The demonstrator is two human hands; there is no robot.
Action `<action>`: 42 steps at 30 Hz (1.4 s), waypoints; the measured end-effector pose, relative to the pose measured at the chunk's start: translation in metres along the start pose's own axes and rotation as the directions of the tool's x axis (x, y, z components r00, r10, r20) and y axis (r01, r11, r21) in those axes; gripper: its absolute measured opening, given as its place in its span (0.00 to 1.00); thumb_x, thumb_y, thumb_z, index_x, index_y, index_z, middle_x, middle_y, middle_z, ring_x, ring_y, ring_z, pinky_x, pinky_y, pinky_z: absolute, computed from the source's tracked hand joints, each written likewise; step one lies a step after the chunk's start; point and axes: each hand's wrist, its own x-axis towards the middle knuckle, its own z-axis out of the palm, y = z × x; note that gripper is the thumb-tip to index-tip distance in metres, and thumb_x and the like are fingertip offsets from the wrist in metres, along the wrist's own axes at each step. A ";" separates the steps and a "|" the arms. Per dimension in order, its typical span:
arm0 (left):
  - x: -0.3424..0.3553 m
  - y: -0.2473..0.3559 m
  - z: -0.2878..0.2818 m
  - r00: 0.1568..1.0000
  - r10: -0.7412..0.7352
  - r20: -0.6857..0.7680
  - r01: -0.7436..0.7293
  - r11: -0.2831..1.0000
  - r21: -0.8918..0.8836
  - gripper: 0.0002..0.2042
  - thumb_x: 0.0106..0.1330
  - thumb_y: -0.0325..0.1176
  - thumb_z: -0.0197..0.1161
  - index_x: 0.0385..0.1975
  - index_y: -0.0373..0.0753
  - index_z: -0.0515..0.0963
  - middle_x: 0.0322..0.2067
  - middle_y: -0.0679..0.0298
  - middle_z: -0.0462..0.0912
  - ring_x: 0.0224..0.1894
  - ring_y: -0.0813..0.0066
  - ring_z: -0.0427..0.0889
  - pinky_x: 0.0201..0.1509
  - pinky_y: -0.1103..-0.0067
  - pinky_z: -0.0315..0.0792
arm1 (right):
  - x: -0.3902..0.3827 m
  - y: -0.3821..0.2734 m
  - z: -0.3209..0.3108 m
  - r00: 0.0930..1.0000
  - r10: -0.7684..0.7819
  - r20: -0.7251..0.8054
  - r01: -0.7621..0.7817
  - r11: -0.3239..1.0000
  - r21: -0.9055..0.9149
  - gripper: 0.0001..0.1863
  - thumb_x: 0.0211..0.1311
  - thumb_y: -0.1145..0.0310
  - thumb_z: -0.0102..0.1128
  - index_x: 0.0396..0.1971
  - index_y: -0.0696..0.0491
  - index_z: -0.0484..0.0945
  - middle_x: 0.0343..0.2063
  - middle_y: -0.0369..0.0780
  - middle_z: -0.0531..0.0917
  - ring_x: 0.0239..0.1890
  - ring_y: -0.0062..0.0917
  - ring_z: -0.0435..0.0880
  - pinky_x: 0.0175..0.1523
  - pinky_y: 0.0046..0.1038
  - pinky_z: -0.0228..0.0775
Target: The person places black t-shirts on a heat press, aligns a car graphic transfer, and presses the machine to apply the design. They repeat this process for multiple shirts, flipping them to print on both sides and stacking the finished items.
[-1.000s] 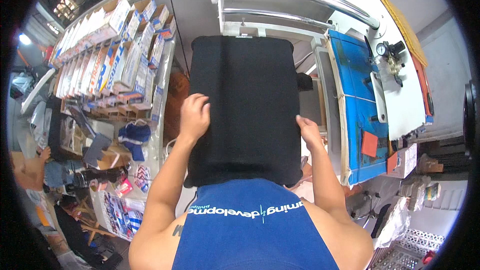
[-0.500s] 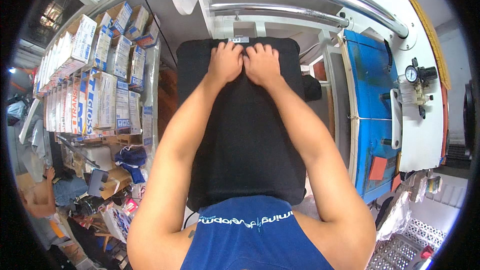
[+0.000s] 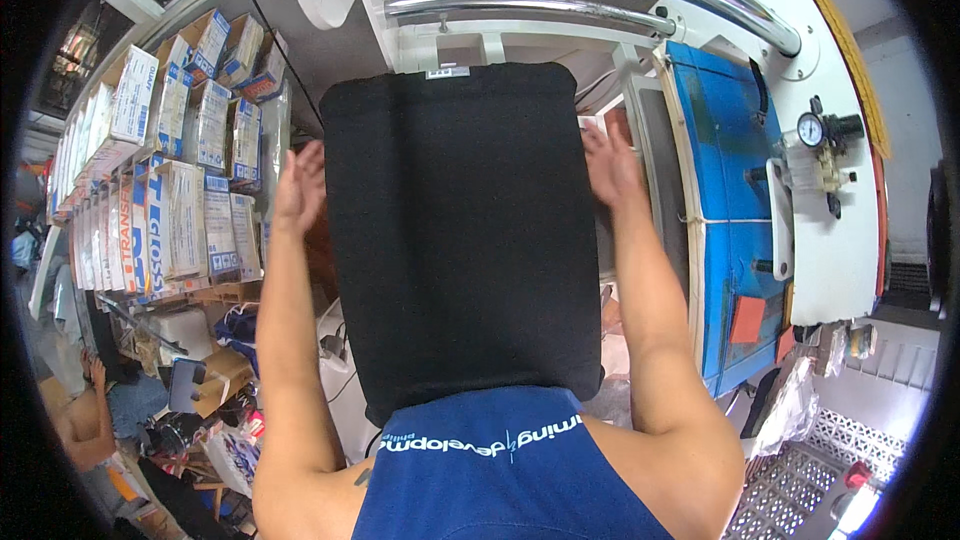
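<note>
Black cloth point(image 3: 465, 240), spread over rounded-corner rectangular support, directly before person, near edge against blue sleeveless top point(image 3: 470, 485). Moment ago both hands lay together on its far end by small pale label point(image 3: 447, 71); now parted to either side. Left hand point(image 3: 300, 188) loosely open, empty, at left edge; right hand point(image 3: 613, 168) likewise at right edge, fingers slightly spread, blurred. Whether either touches edge, cannot tell. Meaning: cloth's top face now uncovered, looks mostly smooth, darker lengthwise band left of middle.
</note>
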 end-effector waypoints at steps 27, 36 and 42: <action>-0.473 -0.143 -0.237 0.129 0.649 -0.749 0.621 0.536 0.572 0.11 0.63 0.31 0.66 0.44 0.40 0.83 0.48 0.49 0.86 0.53 0.49 0.84 0.57 0.61 0.77 | -0.246 0.134 0.051 0.711 -0.100 0.697 0.545 -0.548 -0.635 0.29 0.73 0.58 0.62 0.68 0.56 0.72 0.72 0.53 0.67 0.76 0.49 0.61 0.79 0.50 0.50; -0.469 -0.143 -0.269 0.012 0.310 -0.951 0.906 0.399 0.142 0.40 0.53 0.53 0.78 0.65 0.36 0.76 0.59 0.44 0.82 0.65 0.51 0.80 0.68 0.61 0.73 | -0.250 0.156 0.044 0.673 -0.159 0.722 0.497 -0.626 -0.601 0.31 0.73 0.54 0.60 0.70 0.53 0.71 0.74 0.50 0.65 0.79 0.46 0.57 0.80 0.52 0.45; -0.488 -0.156 -0.283 0.042 0.443 -0.896 0.684 0.640 0.349 0.32 0.52 0.54 0.80 0.51 0.36 0.85 0.52 0.47 0.87 0.56 0.50 0.86 0.62 0.63 0.78 | -0.251 0.156 0.044 0.655 -0.191 0.731 0.509 -0.604 -0.613 0.30 0.73 0.53 0.60 0.69 0.52 0.73 0.74 0.49 0.67 0.79 0.46 0.59 0.81 0.51 0.45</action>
